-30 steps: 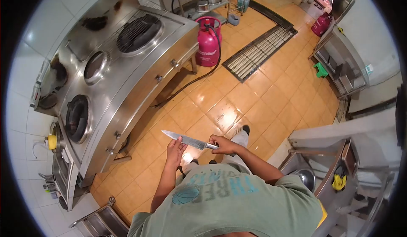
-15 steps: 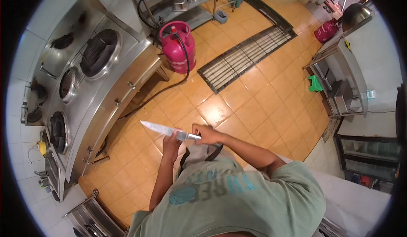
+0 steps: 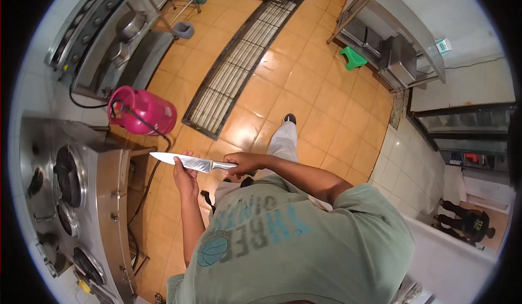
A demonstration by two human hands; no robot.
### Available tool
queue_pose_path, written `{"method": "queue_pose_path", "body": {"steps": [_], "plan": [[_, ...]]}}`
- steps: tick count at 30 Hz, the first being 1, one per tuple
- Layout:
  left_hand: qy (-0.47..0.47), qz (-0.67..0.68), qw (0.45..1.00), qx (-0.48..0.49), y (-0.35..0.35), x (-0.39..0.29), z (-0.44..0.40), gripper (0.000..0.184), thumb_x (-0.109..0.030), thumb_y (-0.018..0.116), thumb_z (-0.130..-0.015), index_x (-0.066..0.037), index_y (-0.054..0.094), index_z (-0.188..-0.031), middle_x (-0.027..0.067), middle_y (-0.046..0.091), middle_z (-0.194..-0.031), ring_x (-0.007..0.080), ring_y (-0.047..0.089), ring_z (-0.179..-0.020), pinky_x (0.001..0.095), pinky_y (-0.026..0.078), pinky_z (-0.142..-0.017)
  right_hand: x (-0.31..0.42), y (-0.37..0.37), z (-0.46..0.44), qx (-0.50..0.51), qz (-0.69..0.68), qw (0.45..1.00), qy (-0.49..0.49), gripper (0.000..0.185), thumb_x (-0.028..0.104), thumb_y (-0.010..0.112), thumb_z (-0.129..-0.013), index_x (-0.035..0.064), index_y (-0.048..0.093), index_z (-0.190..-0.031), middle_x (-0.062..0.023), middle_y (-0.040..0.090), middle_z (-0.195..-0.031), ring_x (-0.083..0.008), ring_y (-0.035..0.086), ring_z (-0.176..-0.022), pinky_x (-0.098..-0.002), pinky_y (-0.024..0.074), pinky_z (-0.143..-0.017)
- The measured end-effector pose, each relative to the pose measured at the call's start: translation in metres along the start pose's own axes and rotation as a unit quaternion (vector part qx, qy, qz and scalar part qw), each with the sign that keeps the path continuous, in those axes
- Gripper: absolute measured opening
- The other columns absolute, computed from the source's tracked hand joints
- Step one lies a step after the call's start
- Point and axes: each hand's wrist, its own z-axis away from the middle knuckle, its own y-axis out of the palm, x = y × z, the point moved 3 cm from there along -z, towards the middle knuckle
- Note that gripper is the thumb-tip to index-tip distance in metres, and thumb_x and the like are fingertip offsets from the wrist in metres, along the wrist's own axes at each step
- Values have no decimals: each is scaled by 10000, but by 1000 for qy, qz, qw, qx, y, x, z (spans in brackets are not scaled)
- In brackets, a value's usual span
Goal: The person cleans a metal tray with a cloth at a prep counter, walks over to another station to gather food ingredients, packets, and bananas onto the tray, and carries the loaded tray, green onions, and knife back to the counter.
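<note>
A large kitchen knife (image 3: 197,163) is held level in front of my body, its broad blade pointing left and its metal handle to the right. My right hand (image 3: 240,163) is closed around the handle. At the blade, my left hand (image 3: 186,180) has its thumb on the near face and its fingers behind, their tips showing above the spine. Both hands are at waist height, over the orange tiled floor (image 3: 304,94).
To the left stands a steel wok stove (image 3: 103,195), with a pink gas cylinder (image 3: 149,112) and hose beyond. A floor grate (image 3: 231,81) runs ahead. A green stool (image 3: 353,57) sits by a steel table (image 3: 402,16) at right. Another person (image 3: 470,222) is at far right.
My view has turned right, so the stove and cylinder sit further left. My left hand has shifted along the blade, which now shows its flat face more. One foot has stepped forward.
</note>
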Motion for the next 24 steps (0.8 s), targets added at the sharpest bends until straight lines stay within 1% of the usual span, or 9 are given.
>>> {"method": "queue_pose_path", "body": {"steps": [6, 7, 10, 11, 14, 16, 22, 23, 24], "plan": [[-3, 70, 990, -122, 183, 98, -47, 494, -413, 333, -986, -1, 420, -1243, 118, 517, -1187, 298, 518, -1106, 407, 410, -965, -13, -189, 91, 58, 97, 993, 30, 350, 392, 561, -894, 70, 484, -1004, -39, 570, -785, -130, 585, -656, -296, 466, -555], [-12, 92, 991, -98, 217, 120, -60, 477, -400, 333, -988, -4, 422, -1239, 122, 519, -1180, 298, 520, -1104, 404, 413, -960, -9, -221, 112, 47, 88, 994, 35, 366, 399, 555, -896, 54, 492, -1003, -65, 576, -808, -164, 588, -715, -320, 472, -623], [-64, 85, 994, -13, 342, 153, -60, 475, -366, 424, -968, 20, 415, -1245, 172, 536, -1167, 303, 549, -1075, 406, 454, -916, -25, -303, 178, -95, 131, 979, -126, 374, 392, 569, -890, 46, 506, -1019, -85, 576, -812, -196, 582, -774, -335, 461, -697], [-81, 75, 994, 26, 381, 163, -59, 464, -346, 445, -964, 10, 413, -1259, 161, 540, -1174, 279, 550, -1079, 388, 454, -917, -27, -328, 205, -93, 85, 991, -46, 382, 383, 592, -878, 41, 523, -1034, -109, 567, -807, -216, 568, -807, -340, 445, -731], [-116, -10, 983, 143, 492, 184, -67, 427, -279, 474, -958, -4, 410, -1278, 153, 534, -1203, 274, 540, -1110, 380, 451, -931, -12, -393, 276, -191, 110, 975, -34, 414, 426, 592, -862, 40, 529, -997, -114, 577, -798, -229, 596, -825, -358, 452, -741], [-132, -66, 965, 215, 558, 203, -68, 393, -235, 493, -950, -16, 431, -1270, 136, 542, -1204, 254, 542, -1109, 364, 449, -933, 2, -425, 322, -255, 99, 961, -39, 398, 344, 636, -824, 42, 538, -1063, -143, 605, -856, -271, 607, -846, -354, 450, -745], [-128, -179, 916, 336, 663, 290, -53, 314, -156, 562, -914, -40, 522, -1203, 66, 595, -1121, 139, 568, -1037, 276, 459, -877, 1, -487, 430, -418, 104, 898, -92, 416, 186, 652, -782, 48, 509, -1147, -196, 606, -1036, -330, 608, -963, -365, 463, -816], [-160, -230, 891, 357, 676, 309, -57, 286, -207, 525, -940, -48, 513, -1177, 69, 575, -1115, 138, 560, -1004, 313, 457, -823, -15, -507, 439, -393, 102, 908, -100, 431, 164, 650, -782, 46, 468, -1153, -188, 599, -1086, -328, 607, -991, -375, 468, -825], [-167, -187, 911, 326, 680, 323, -52, 273, -215, 517, -943, -56, 518, -1164, 61, 575, -1106, 130, 554, -998, 307, 455, -807, -30, -515, 447, -380, 107, 911, -117, 460, 161, 656, -788, 42, 446, -1180, -177, 579, -1137, -315, 596, -1018, -362, 454, -856]]}}
